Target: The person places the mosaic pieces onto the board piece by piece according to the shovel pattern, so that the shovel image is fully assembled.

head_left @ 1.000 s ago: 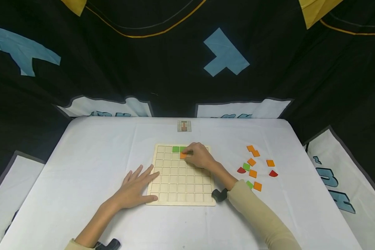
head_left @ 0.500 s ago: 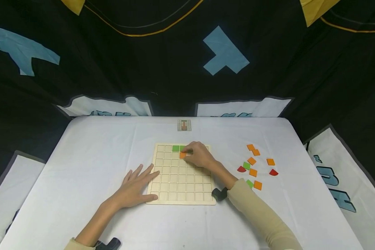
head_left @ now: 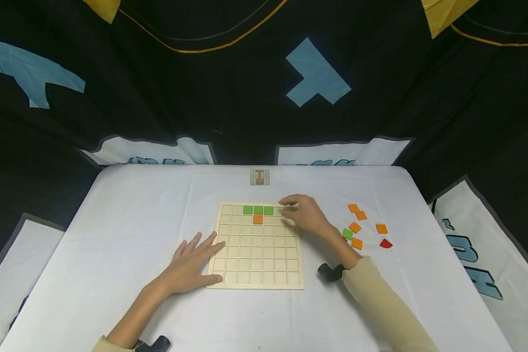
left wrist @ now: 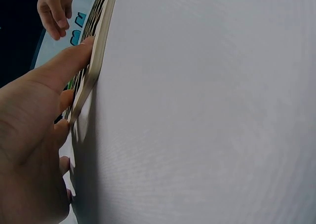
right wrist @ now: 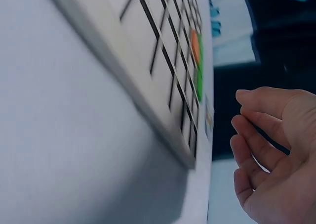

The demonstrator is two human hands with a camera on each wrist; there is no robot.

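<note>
Left hand [head_left: 189, 268], fingers spread, touches grid board [head_left: 256, 252] on worktop [head_left: 136, 210]. Right hand [head_left: 307, 213] holds nothing, near its far right corner. Orange tile [head_left: 257, 219] sits below middle green tile [head_left: 258, 210]. Advisable: brace board, seat tiles flush.

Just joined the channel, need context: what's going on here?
A person's left hand rests on the left edge of a gridded board. Their right hand is at its far right corner, nothing visible in it. Three green tiles sit in the farthest row, with an orange tile just nearer than the middle one. Loose orange, green and red pieces lie to the right.
</note>
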